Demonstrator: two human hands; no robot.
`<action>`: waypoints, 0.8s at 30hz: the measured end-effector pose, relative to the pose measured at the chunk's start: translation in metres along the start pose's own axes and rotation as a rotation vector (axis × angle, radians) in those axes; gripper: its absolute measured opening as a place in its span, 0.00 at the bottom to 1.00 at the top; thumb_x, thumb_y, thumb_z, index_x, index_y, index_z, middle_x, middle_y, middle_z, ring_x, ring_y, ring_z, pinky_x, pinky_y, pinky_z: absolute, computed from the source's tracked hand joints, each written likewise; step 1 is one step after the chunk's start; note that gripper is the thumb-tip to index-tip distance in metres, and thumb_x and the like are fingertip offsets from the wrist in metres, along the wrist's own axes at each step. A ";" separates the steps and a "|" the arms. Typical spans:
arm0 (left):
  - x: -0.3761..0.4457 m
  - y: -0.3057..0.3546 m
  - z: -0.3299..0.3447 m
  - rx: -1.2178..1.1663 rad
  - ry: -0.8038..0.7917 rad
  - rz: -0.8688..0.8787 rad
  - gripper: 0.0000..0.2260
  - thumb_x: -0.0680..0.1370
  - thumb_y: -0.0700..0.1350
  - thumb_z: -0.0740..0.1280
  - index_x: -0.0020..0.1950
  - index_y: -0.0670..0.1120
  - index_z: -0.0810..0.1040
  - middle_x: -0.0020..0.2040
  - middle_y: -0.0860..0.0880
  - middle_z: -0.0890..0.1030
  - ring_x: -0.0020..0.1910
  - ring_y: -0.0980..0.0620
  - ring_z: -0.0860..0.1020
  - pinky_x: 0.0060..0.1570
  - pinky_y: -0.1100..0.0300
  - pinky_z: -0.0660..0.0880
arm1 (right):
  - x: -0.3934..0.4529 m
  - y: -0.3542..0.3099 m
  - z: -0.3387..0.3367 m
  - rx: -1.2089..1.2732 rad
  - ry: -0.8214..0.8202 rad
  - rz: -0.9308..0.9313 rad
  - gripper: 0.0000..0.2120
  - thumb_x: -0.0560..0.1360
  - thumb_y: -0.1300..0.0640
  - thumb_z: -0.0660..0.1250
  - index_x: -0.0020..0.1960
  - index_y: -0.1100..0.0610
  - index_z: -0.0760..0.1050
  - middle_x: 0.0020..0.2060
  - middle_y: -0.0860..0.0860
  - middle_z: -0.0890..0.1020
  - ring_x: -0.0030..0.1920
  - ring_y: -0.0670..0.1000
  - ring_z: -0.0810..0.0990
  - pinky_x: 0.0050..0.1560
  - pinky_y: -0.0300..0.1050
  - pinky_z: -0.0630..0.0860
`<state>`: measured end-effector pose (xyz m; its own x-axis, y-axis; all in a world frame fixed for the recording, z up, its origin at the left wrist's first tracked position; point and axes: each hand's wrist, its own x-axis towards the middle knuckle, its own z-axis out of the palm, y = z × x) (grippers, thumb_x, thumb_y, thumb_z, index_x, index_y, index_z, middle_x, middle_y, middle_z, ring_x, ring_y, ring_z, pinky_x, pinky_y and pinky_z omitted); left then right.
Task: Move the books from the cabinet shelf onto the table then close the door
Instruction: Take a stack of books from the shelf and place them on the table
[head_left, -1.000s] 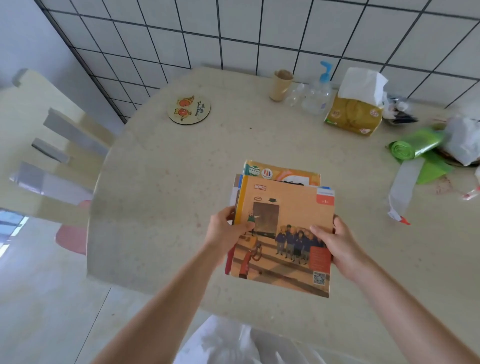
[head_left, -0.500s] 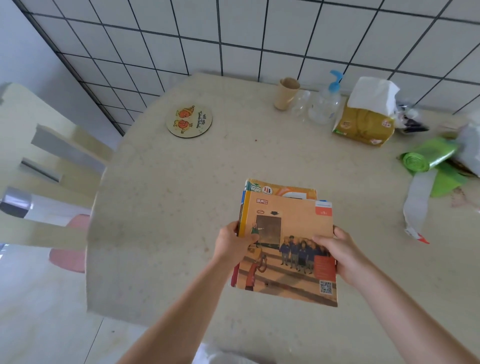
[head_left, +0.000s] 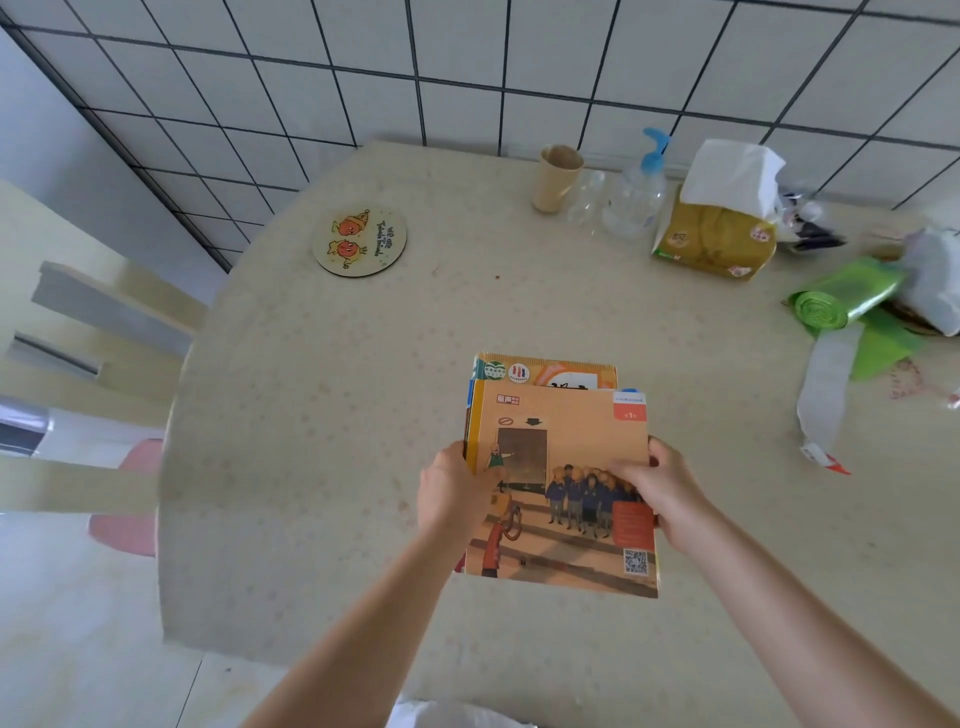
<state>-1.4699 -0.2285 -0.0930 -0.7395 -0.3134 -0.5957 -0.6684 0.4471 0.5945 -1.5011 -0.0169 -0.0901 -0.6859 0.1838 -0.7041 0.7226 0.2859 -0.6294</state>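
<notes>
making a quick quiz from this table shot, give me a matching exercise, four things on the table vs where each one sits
Things:
1. round coaster
2. stack of books
3. green bag roll
4. beige cup

Places:
A. by the table's right edge, beside a white bag
B. at the back by the tiled wall, left of the pump bottle
C. between the left hand and right hand, near the front
D. alone on the table's left part, toward the back

Pairs: 1-D, 2-C, 3-A, 4-B
</notes>
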 end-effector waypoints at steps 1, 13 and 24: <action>0.001 -0.001 0.001 -0.006 -0.004 -0.001 0.11 0.79 0.51 0.66 0.60 0.50 0.75 0.51 0.51 0.81 0.36 0.55 0.79 0.24 0.68 0.69 | 0.000 0.000 0.002 -0.009 -0.002 -0.001 0.11 0.75 0.56 0.69 0.56 0.50 0.73 0.50 0.50 0.82 0.49 0.54 0.81 0.48 0.53 0.79; 0.005 -0.003 0.000 -0.054 -0.078 -0.010 0.09 0.79 0.48 0.66 0.58 0.54 0.70 0.49 0.55 0.76 0.36 0.56 0.79 0.25 0.68 0.72 | 0.002 0.003 0.006 0.047 -0.028 0.012 0.16 0.76 0.56 0.68 0.61 0.51 0.71 0.55 0.51 0.80 0.52 0.52 0.80 0.54 0.55 0.78; -0.023 0.001 -0.014 -0.075 -0.034 0.169 0.10 0.79 0.45 0.62 0.58 0.58 0.70 0.44 0.60 0.78 0.39 0.56 0.82 0.33 0.59 0.80 | -0.041 0.029 -0.022 -0.254 0.133 -0.298 0.25 0.77 0.53 0.65 0.72 0.59 0.64 0.69 0.54 0.72 0.66 0.55 0.73 0.64 0.51 0.69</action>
<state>-1.4549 -0.2324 -0.0713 -0.8396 -0.2096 -0.5010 -0.5396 0.4265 0.7259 -1.4542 0.0043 -0.0724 -0.8790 0.1731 -0.4443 0.4581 0.5650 -0.6862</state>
